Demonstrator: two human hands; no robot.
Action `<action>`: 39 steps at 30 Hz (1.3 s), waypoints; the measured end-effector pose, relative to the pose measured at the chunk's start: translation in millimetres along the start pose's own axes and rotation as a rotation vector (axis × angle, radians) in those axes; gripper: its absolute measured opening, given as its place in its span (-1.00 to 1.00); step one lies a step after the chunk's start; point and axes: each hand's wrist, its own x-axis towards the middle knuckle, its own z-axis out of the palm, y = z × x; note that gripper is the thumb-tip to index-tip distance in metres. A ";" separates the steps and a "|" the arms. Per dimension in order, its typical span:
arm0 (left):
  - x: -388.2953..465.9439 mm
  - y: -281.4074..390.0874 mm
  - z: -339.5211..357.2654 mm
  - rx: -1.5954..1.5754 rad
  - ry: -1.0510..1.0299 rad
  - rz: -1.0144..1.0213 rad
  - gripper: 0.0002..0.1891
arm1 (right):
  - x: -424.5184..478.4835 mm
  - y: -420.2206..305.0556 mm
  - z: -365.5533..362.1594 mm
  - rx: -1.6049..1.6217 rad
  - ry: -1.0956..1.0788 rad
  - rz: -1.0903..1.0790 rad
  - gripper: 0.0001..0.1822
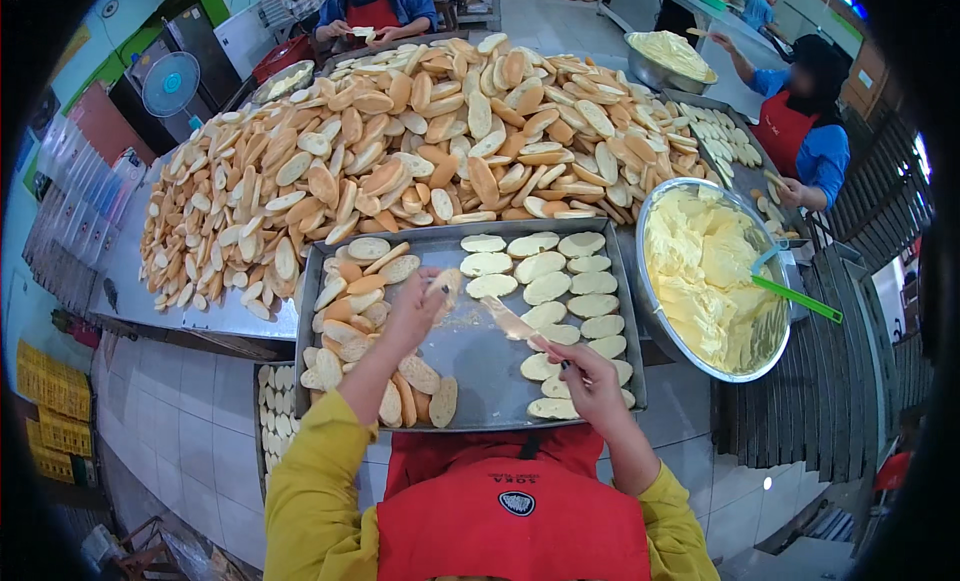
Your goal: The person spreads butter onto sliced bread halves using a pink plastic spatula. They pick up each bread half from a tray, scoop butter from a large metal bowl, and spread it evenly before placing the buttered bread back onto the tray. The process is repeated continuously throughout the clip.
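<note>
My left hand [417, 305] holds a slice of bread [448, 287] above the metal tray [480, 401]. In my right hand [589, 375] is a spreading knife [510, 320], its blade smeared with cream and pointing toward the slice. Uncoated bread slices [442, 401] lie piled along the tray's left side. Cream-coated slices [546, 288] lie in rows along its right side. A large metal bowl of pale yellow cream [701, 273] stands right of the tray, with a green-handled spatula [796, 299] resting in it.
A big heap of bread slices [450, 146] covers the table [247, 322] beyond the tray. A co-worker [802, 123] at the right and another co-worker [375, 15] at the far side handle bread. A second bowl of cream [670, 60] stands behind. Another tray of slices [276, 408] sits lower left.
</note>
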 end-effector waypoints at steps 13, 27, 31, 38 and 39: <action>-99.1 75.8 15.0 -0.875 -0.315 -0.293 -0.48 | 0.9 -31.7 1.5 0.033 -0.123 0.093 -0.60; -107.6 76.8 12.0 -1.191 -0.201 -0.145 -0.38 | 9.0 -41.0 -6.2 -0.506 0.006 -0.538 -0.55; -104.9 85.7 13.7 -1.031 -0.106 -0.119 -0.42 | 4.8 -49.2 -4.3 -0.373 0.008 -0.437 -0.55; -111.6 82.8 32.2 -1.169 -0.207 -0.370 -0.53 | -1.5 -42.3 0.6 -0.509 0.102 -0.567 -0.51; -113.4 84.7 41.0 -1.176 -0.275 -0.398 -0.54 | 2.8 -43.4 5.9 -0.552 0.116 -0.569 -0.51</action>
